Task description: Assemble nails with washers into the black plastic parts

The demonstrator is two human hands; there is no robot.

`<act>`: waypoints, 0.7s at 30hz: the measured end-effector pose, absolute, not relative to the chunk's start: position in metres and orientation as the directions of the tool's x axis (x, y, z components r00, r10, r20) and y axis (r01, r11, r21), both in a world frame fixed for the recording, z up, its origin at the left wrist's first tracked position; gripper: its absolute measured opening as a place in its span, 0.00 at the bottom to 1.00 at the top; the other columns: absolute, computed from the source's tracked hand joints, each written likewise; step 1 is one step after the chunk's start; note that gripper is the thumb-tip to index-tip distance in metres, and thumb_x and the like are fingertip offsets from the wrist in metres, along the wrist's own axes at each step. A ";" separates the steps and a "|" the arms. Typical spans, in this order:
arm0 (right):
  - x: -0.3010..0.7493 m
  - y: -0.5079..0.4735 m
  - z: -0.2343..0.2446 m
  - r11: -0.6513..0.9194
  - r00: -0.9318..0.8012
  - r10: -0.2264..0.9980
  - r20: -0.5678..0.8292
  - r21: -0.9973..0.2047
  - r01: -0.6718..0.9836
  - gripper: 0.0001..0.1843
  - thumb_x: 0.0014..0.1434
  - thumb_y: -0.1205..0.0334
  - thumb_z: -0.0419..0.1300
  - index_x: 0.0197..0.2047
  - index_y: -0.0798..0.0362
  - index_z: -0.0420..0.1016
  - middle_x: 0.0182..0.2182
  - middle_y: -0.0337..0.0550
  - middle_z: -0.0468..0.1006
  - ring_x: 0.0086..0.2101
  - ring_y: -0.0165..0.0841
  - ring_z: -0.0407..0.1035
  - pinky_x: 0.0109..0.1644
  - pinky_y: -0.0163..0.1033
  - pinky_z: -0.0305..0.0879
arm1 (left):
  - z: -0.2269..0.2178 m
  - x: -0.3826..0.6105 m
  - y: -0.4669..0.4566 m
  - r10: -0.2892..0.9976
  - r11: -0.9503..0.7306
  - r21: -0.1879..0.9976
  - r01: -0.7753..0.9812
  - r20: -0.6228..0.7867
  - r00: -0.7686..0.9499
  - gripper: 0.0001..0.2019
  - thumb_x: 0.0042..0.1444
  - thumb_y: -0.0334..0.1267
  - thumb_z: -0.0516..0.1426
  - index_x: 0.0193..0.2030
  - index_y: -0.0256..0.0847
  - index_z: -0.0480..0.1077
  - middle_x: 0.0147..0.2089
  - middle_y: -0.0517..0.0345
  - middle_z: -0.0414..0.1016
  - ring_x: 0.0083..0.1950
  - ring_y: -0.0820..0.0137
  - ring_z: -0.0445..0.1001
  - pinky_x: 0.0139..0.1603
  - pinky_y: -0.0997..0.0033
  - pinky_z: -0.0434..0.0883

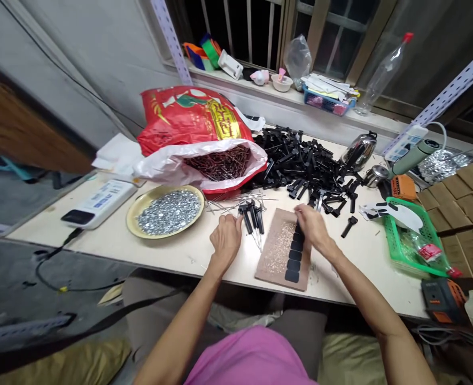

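Note:
My left hand [225,235] is curled closed on the table, just left of a few black plastic pieces with thin metal rods [254,216]. Whatever its fingers hold, if anything, is hidden. Over the upper right of a brown board [274,259] is my right hand [313,227], its fingers pressed together at the top of a column of black rounded-square pads [294,255]. I cannot make out what is between those fingertips. Pale specks cover the board's left part. Behind both hands lies a big heap of black plastic pieces [300,160].
Left of my hands stands a yellow dish [131,216] of small silvery pieces. Behind it lies a red bag [188,120] full of brownish screws or nails. A digital scale [100,203] is farther left. To the right are a green basket [392,240], cardboard boxes [456,214] and a battery pack [440,299].

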State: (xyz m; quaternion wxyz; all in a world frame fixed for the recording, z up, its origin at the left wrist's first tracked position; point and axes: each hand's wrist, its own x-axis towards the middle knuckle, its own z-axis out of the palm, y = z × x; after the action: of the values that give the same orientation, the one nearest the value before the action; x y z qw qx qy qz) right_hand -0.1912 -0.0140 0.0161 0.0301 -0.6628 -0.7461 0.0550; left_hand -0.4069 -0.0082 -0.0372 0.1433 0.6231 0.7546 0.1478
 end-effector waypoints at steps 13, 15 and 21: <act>-0.245 0.052 -0.021 0.961 -0.965 0.216 -0.147 0.209 0.183 0.10 0.63 0.74 0.52 0.37 0.51 0.70 0.35 0.40 0.71 0.39 0.32 0.60 0.43 0.39 0.56 | -0.052 -0.521 -0.031 0.849 0.134 0.476 0.869 0.397 -0.349 0.12 0.60 0.38 0.49 0.40 0.37 0.72 0.38 0.45 0.72 0.43 0.57 0.71 0.44 0.59 0.69; -0.246 0.058 -0.024 0.967 -0.979 0.134 -0.153 0.235 0.096 0.10 0.64 0.73 0.51 0.38 0.52 0.70 0.34 0.40 0.71 0.36 0.32 0.60 0.42 0.38 0.55 | -0.051 -0.531 -0.014 0.865 0.193 0.422 0.886 0.354 -0.356 0.12 0.59 0.38 0.50 0.39 0.37 0.74 0.38 0.43 0.73 0.43 0.55 0.70 0.43 0.57 0.69; -0.249 0.064 -0.035 0.963 -0.995 0.075 0.065 0.253 0.089 0.12 0.67 0.70 0.46 0.40 0.52 0.70 0.33 0.41 0.72 0.36 0.32 0.60 0.45 0.39 0.56 | -0.028 -0.541 0.018 0.976 0.216 0.246 0.945 -0.019 -0.218 0.11 0.55 0.37 0.52 0.29 0.40 0.74 0.40 0.42 0.75 0.45 0.50 0.71 0.38 0.54 0.70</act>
State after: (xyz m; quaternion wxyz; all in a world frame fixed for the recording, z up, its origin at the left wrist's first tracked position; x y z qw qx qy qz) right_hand -0.2485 0.0636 -0.0351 0.0273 -0.0415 -0.9904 -0.1291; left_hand -0.5412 0.0180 -0.0281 0.0849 0.6196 0.7750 0.0905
